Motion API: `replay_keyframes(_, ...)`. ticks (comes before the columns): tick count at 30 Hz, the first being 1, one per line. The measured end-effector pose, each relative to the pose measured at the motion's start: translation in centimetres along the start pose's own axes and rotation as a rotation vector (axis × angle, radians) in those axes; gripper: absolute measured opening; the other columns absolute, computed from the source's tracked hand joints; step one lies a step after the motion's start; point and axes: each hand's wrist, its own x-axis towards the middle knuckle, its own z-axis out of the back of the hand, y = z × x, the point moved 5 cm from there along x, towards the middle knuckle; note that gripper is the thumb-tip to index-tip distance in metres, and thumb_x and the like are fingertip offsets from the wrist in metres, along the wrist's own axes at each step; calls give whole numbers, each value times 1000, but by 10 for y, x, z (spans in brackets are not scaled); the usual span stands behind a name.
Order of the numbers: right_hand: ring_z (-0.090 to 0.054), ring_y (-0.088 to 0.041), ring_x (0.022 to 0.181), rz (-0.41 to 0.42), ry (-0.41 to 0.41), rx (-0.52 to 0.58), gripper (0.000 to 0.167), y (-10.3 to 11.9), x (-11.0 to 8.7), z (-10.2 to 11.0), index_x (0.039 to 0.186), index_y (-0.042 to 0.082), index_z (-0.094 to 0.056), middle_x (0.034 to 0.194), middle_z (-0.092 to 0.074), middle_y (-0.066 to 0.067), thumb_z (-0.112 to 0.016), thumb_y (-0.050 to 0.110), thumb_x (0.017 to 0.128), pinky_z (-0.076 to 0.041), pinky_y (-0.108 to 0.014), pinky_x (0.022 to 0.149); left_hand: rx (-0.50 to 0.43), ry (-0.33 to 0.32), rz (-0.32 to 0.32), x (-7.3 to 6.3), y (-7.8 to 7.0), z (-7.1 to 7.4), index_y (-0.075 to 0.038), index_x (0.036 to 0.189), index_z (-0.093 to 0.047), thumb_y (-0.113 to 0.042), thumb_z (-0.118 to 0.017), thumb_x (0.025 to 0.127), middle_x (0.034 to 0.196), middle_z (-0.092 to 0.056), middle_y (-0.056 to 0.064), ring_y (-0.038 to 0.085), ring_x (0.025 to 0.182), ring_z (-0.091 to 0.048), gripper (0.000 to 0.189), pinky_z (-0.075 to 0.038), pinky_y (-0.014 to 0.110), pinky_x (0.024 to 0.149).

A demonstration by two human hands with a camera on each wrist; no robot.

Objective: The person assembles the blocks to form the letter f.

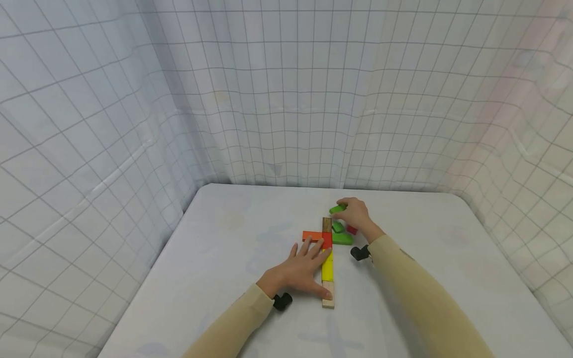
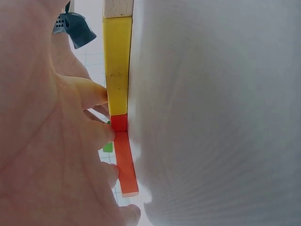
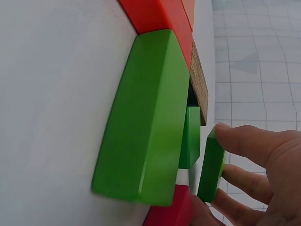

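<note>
Flat blocks form a cross on the white table. Its upright runs from a dark brown block (image 1: 327, 224) through a red block (image 1: 328, 240) and a yellow block (image 1: 328, 271) to pale wooden pieces (image 1: 329, 303). An orange block (image 1: 311, 234) forms the left arm, a long green block (image 3: 136, 122) the right. My left hand (image 1: 297, 272) lies spread over the upright, fingertips touching the red and yellow blocks, thumb on the pale wood. Beyond the brown block, my right hand (image 1: 356, 213) pinches a small green block (image 3: 211, 165) between thumb and fingers.
Another small green block (image 3: 190, 136) sits in the corner between the brown and long green blocks. A pinkish-red block (image 3: 171, 209) lies beside it, partly under the right hand. Grid-patterned white curtains (image 1: 286, 124) surround the table (image 1: 215, 258) at the back and sides.
</note>
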Motion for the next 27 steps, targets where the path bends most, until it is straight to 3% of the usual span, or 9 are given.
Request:
replay_keyframes(18, -58, -32, 112, 25, -32, -30, 49, 0, 8, -6, 133, 3, -64, 126, -64, -18, -77, 24, 90, -47, -46, 99, -6, -8, -14, 2, 0, 1, -29, 163, -12, -84, -60, 75, 169, 6, 2, 34, 153, 11, 115, -1, 66, 116)
replay_keyframes(27, -56, -32, 114, -19, -36, -20, 47, 0, 9, -10, 133, 4, -64, 130, -61, -18, -76, 23, 92, -45, -47, 102, 3, -6, -10, 3, 1, -1, -28, 163, -12, -85, -60, 75, 169, 5, 3, 34, 153, 12, 115, 0, 66, 116)
